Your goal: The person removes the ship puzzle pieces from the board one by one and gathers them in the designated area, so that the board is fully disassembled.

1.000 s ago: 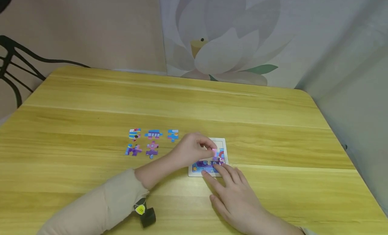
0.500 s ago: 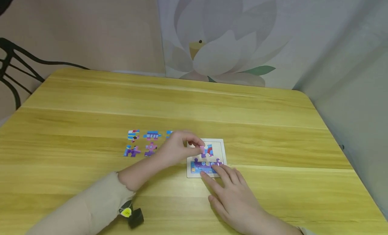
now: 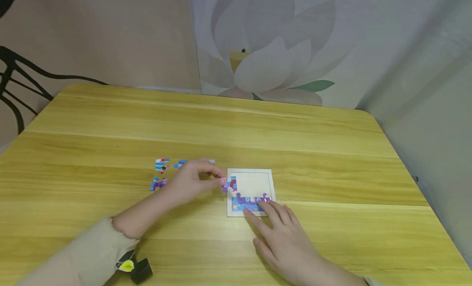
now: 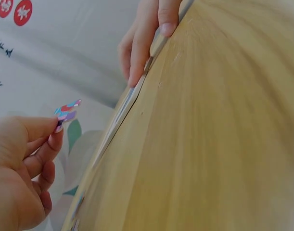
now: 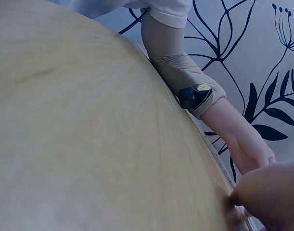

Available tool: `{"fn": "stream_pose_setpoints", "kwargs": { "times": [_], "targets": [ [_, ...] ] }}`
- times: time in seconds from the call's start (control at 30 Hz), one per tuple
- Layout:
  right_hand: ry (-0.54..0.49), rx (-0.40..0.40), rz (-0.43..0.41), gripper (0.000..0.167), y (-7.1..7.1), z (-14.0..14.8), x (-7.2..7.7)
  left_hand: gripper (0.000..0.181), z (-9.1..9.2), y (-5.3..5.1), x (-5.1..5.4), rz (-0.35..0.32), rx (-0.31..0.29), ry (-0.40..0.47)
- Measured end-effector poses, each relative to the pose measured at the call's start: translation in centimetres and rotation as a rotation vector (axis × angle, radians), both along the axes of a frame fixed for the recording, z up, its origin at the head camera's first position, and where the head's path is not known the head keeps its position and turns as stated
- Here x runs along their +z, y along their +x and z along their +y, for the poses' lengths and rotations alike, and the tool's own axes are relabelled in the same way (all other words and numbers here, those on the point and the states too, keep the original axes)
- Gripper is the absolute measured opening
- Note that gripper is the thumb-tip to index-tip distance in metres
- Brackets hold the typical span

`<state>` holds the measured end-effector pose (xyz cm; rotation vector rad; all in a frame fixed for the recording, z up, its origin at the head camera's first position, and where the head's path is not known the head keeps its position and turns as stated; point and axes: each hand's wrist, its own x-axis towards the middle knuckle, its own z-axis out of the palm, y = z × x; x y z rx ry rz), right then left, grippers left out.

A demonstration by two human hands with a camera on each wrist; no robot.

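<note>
The left hand [image 3: 191, 180] pinches a pink, blue and red puzzle piece [image 3: 231, 183] between thumb and fingers, over the left edge of a white-framed puzzle board [image 3: 273, 187]. In the left wrist view the piece [image 4: 67, 111] is raised in the fingertips of the left hand [image 4: 21, 168]. Joined purple and blue pieces [image 3: 245, 204] fill the lower part of the board; its upper part is bare. The right hand [image 3: 289, 241] rests with extended fingers on the board's lower edge and the joined pieces.
Loose puzzle pieces [image 3: 162, 165] lie on the wooden table [image 3: 313, 155] left of the board, some partly hidden behind the left hand. A black chair [image 3: 14, 69] stands beyond the table's left end, and curtains hang behind.
The left hand has moved left from over the board, carrying the piece with it and uncovering the upper part of the board. The right hand has stayed in place.
</note>
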<state>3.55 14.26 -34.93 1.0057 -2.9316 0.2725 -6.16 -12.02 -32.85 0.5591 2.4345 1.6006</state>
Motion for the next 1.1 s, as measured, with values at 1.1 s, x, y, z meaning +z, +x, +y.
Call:
{"fn": "stream_pose_setpoints", "kwargs": {
  "times": [1.1],
  "targets": [
    [-0.014, 0.001, -0.002, 0.053, 0.0, 0.0, -0.1, 0.006, -3.8, -0.3, -1.8, 0.116, 0.035, -0.213]
  ]
}}
